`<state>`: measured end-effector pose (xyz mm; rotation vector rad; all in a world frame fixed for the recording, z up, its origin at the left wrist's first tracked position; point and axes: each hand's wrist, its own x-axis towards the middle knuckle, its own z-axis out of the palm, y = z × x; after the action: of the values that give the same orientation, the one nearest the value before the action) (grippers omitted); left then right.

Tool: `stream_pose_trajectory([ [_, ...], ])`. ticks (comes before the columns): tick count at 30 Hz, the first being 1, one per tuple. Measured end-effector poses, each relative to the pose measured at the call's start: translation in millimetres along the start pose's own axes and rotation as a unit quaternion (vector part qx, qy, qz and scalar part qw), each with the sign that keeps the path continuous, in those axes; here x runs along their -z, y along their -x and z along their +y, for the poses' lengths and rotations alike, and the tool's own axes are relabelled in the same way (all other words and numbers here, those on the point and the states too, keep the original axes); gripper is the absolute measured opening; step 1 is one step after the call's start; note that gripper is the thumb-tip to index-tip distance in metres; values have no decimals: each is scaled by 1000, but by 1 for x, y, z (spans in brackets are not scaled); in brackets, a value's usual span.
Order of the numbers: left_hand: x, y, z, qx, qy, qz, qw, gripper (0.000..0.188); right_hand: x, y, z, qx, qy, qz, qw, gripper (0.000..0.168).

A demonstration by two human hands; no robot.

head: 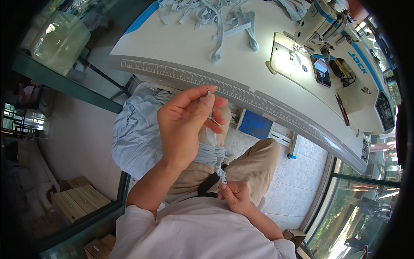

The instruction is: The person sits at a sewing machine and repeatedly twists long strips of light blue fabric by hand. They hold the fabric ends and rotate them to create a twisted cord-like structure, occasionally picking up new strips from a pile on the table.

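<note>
My left hand is raised at the table's front edge. Its thumb and index finger pinch a tiny pale piece with a dark tip, too small to name; the other fingers are loosely curled. Light blue fabric hangs in folds over my left thigh. Part of it, a gathered section with a ruffled edge, crosses my lap below the left hand. Lower down, near my waist, my right hand grips the end of that ruffled edge. A pale strip shows just under my left hand, and its upper end is hidden.
A Jack sewing machine with its lamp lit stands on the white table. A ruler strip runs along the front edge. Pale blue fabric strips, a phone and tweezers lie on top. Beneath is a blue pedal.
</note>
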<state>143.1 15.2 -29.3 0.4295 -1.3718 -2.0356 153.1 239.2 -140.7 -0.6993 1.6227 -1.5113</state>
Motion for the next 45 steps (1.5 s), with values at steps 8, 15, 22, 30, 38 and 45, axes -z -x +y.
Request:
stream_pose_trajectory([
  [8, 3, 3, -2, -15, -11, -8, 1000, 25, 0, 0, -1, 11, 10, -13, 1000, 38],
  [15, 4, 5, -2, -29, -21, -10, 999, 21, 0, -3, -2, 4, 26, -20, 999, 39],
  [22, 18, 0, 6, -22, -13, 35, 999, 22, 4, -1, 7, -17, -65, -24, 997, 41],
  [30, 45, -5, 18, 70, 17, 33, 997, 28, 14, 4, -6, -55, -57, 8, 997, 50],
  [38, 75, -3, 8, 176, 115, -19, 977, 13, 18, 8, -3, -54, -33, -1, 998, 50],
  [45, 86, -3, 15, 181, 62, -49, 980, 16, 19, 13, -1, -85, -38, -27, 995, 49],
])
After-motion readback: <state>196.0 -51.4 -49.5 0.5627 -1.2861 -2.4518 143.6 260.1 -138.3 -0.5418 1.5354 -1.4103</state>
